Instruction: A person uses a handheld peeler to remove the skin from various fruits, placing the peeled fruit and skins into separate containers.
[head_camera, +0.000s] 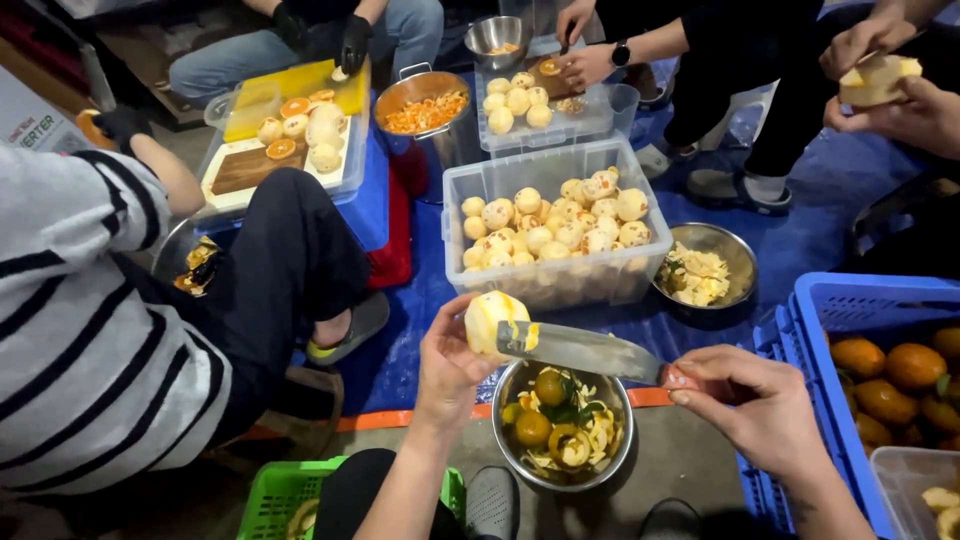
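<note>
My left hand (447, 365) holds a nearly peeled orange (490, 312), pale with a strip of yellow rind left. My right hand (760, 400) grips the handle of a long knife (580, 350), and its blade tip rests against the orange. Both are held above a steel bowl (515, 455) filled with orange peels and two small whole fruits.
A clear bin (550, 280) of peeled oranges sits ahead, a steel bowl of peels (738, 262) to its right. A blue crate (790, 350) of unpeeled oranges is at right, a green basket (275, 495) below. Other people sit around with a cutting board (300, 80), pot (425, 85) and trays.
</note>
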